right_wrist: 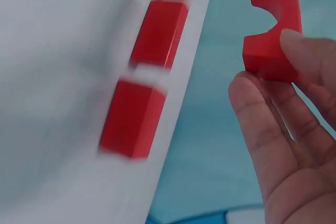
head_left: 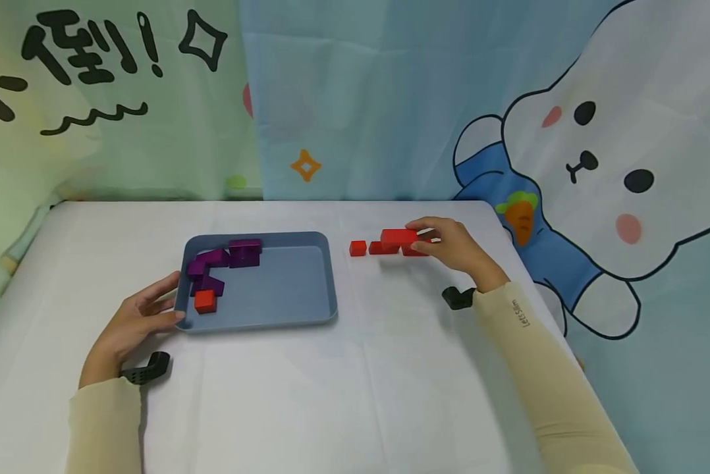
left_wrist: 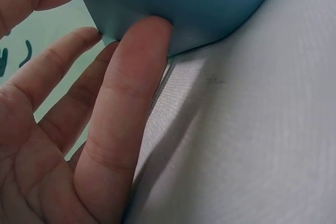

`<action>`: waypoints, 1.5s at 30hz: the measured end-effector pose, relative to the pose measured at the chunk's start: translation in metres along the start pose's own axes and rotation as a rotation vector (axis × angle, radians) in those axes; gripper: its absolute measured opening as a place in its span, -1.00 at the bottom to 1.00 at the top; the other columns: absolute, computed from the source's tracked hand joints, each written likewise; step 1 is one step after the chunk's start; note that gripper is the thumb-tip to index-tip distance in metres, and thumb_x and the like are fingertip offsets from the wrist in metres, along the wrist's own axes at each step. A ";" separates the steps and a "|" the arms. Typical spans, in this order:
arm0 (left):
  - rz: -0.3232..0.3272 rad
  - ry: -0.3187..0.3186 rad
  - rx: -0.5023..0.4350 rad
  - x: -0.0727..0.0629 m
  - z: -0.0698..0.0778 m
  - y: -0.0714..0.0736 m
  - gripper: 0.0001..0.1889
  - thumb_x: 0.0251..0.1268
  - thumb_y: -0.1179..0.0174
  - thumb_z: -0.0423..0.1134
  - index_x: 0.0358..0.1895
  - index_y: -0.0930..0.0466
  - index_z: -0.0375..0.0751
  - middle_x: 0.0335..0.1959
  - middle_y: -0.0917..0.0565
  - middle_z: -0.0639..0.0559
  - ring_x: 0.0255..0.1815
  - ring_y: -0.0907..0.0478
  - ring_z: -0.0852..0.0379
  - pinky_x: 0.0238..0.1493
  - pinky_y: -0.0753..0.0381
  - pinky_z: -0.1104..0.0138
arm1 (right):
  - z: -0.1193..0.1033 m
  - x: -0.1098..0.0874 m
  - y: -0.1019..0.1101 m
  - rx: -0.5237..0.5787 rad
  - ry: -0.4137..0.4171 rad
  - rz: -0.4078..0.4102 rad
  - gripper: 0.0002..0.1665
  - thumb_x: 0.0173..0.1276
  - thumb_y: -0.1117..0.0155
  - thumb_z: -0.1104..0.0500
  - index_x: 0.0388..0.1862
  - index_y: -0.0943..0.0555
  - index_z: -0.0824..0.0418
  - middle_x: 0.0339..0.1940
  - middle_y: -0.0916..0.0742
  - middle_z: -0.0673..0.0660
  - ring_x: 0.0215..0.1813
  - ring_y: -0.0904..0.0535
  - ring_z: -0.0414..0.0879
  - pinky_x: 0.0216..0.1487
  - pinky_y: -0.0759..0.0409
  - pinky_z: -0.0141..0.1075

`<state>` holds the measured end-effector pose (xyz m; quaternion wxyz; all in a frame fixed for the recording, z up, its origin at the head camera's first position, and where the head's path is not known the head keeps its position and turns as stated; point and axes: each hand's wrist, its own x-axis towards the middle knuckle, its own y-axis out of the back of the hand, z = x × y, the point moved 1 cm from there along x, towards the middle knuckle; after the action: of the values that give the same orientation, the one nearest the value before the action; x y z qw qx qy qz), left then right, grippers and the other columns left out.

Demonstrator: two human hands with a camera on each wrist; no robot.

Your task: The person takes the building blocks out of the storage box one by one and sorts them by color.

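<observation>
In the head view my left hand (head_left: 138, 318) rests at the left end of a blue-grey tray (head_left: 284, 289). Its thumb (left_wrist: 126, 82) and fingers are fairly straight and touch the tray's outer wall (left_wrist: 199, 9). Several purple blocks (head_left: 245, 254) and a red cube (head_left: 205, 301) sit at the tray's left side. To the right, my right hand (head_left: 450, 243) pinches a red arch block (right_wrist: 273, 56) between thumb and fingertips, raised above the table. Its semicircular cutout shows in the right wrist view. Below it lie red blocks (right_wrist: 134, 116) in a row.
A small red block (head_left: 357, 248) stands at the row's left end, right of the tray. White cloth covers the table (head_left: 307, 401). A printed curtain (head_left: 361, 99) hangs behind the far edge. A black wrist device (head_left: 458, 298) shows at the right wrist.
</observation>
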<state>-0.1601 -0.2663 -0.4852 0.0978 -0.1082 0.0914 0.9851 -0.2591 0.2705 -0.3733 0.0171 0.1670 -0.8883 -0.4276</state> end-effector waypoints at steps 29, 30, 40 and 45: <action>0.003 -0.014 -0.003 -0.001 0.000 -0.001 -0.07 0.40 -0.37 -0.45 0.72 -0.02 -0.42 0.71 -0.10 -0.49 0.07 -0.52 0.60 -0.02 -0.72 0.43 | 0.118 0.010 0.023 -0.083 -0.308 0.065 -0.51 0.65 -0.12 0.46 0.49 -0.42 0.52 0.44 -0.50 0.57 0.37 -0.45 0.47 0.50 -0.45 0.23; 0.004 -0.010 -0.004 -0.001 0.001 -0.001 -0.07 0.40 -0.37 -0.45 0.72 -0.02 -0.42 0.71 -0.10 -0.49 0.07 -0.52 0.60 -0.02 -0.72 0.43 | 0.119 0.011 0.022 -0.079 -0.311 0.062 -0.50 0.65 -0.12 0.46 0.50 -0.41 0.52 0.44 -0.49 0.57 0.37 -0.44 0.47 0.50 -0.44 0.23; 0.006 -0.007 0.000 -0.001 0.002 -0.002 -0.07 0.42 -0.37 -0.42 0.73 -0.03 -0.39 0.72 -0.10 -0.45 0.08 -0.51 0.57 0.00 -0.71 0.44 | 0.098 0.006 0.026 -0.152 -0.292 0.076 -0.23 0.52 -0.06 0.58 0.68 -0.23 0.44 0.59 -0.35 0.58 0.53 -0.32 0.53 0.49 -0.40 0.30; 0.003 -0.006 -0.004 0.000 0.003 -0.001 -0.07 0.42 -0.37 -0.42 0.73 -0.03 -0.38 0.73 -0.10 -0.43 0.09 -0.51 0.57 0.01 -0.70 0.46 | 0.057 0.005 0.020 -0.114 -0.218 0.171 -0.38 0.62 -0.06 0.49 0.61 -0.37 0.41 0.57 -0.45 0.49 0.53 -0.34 0.45 0.49 -0.43 0.26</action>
<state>-0.1601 -0.2645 -0.4821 0.0961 -0.1054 0.0891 0.9858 -0.2793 0.3228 -0.3947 -0.0334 0.0420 -0.8702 -0.4898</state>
